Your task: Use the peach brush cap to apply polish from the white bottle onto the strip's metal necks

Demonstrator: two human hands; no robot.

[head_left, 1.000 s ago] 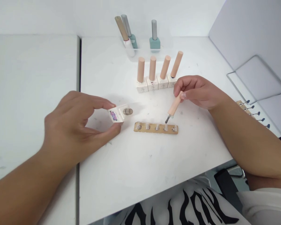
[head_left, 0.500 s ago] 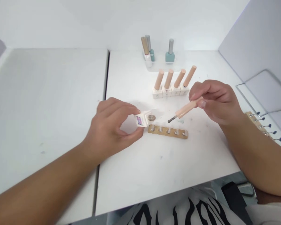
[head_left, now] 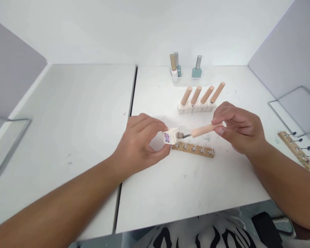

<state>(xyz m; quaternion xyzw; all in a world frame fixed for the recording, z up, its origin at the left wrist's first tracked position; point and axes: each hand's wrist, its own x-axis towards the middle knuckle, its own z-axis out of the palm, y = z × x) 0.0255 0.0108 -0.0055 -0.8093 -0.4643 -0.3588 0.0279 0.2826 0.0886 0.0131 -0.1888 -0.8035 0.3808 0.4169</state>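
Note:
Between thumb and fingers, my left hand (head_left: 144, 143) grips a white square nail polish bottle (head_left: 171, 136) with a flower print, tipped so its neck points right. My right hand (head_left: 239, 127) pinches the peach cap of a nail polish brush (head_left: 203, 130). The brush's dark tip is at the mouth of the bottle; how far it reaches inside I cannot tell. Just below the bottle lies a wooden strip (head_left: 193, 149) carrying several clear nail tips on round metal studs.
Behind my hands stands a row of several white bottles with peach caps (head_left: 197, 107). Farther back, a clear tray (head_left: 187, 82) holds teal bottles (head_left: 196, 72) and a white one. At right lies another strip (head_left: 296, 148) with dark-blue nail tips, near a wire stand (head_left: 281, 112).
The brush has come left and levelled out, from apart from the bottle to its mouth. The camera view has shifted, so the table and bottles appear farther right and lower.

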